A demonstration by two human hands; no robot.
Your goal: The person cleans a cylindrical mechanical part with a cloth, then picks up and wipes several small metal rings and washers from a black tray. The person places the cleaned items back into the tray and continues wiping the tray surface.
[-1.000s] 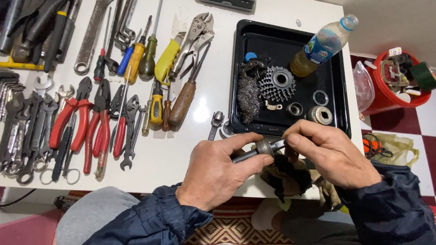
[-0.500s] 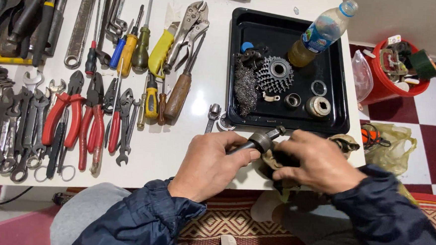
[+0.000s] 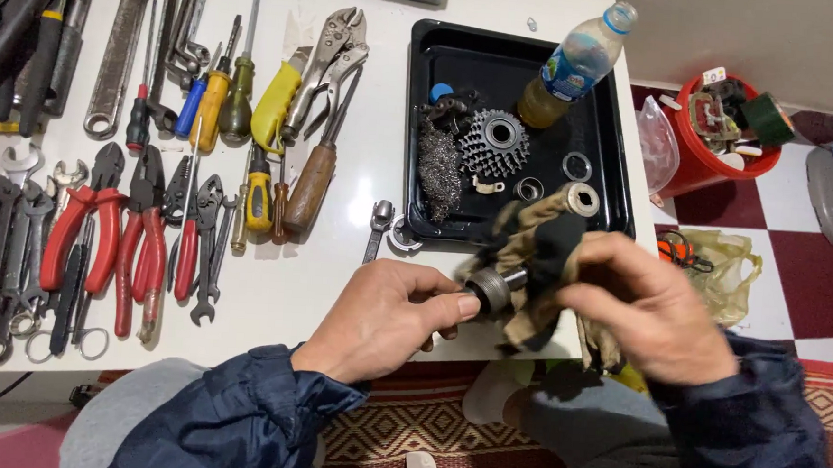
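Head view: left hand (image 3: 383, 320) grip clamped on a small metal cylinder (image 3: 490, 287) above the near tabletop (image 3: 338, 277) edge. Right hand (image 3: 655, 313) clamped on a dirty rag (image 3: 529, 259) wrapping it. Black tray (image 3: 422, 120) just beyond.

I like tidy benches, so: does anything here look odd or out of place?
Mostly orderly. The plastic bottle lies tilted across the black tray's rim. The left hand and right hand hold a metal part in a dirty rag.
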